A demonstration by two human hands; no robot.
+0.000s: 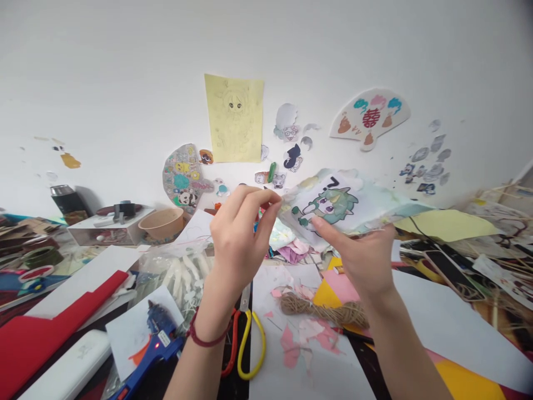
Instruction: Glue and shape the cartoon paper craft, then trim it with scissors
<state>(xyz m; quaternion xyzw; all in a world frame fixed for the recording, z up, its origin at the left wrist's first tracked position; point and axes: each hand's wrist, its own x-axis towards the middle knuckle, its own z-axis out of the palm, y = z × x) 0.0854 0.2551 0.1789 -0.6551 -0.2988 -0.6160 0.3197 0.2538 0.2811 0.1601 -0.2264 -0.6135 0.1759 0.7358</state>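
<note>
My right hand (366, 258) holds up a pale green painted sheet (383, 200), its thumb on the front and the other fingers behind. On the sheet is a white paper picture (318, 203) of a green-haired cartoon figure. My left hand (245, 239) is closed in a pinch at the sheet's left edge; whatever is between those fingertips is too small or hidden to name. Below the hands lie a roll of brown twine (320, 310), torn pink paper scraps (291, 344) and scissors (252, 344) with red and yellow handles.
A blue hot glue gun (162, 344) with a red light lies on the left, near a red sheet (62, 322) and a white case (66, 369). Further back stands a tan bowl (161, 225). A phone (453, 275) lies at right. Drawings and fan-shaped pieces (370, 118) hang on the wall.
</note>
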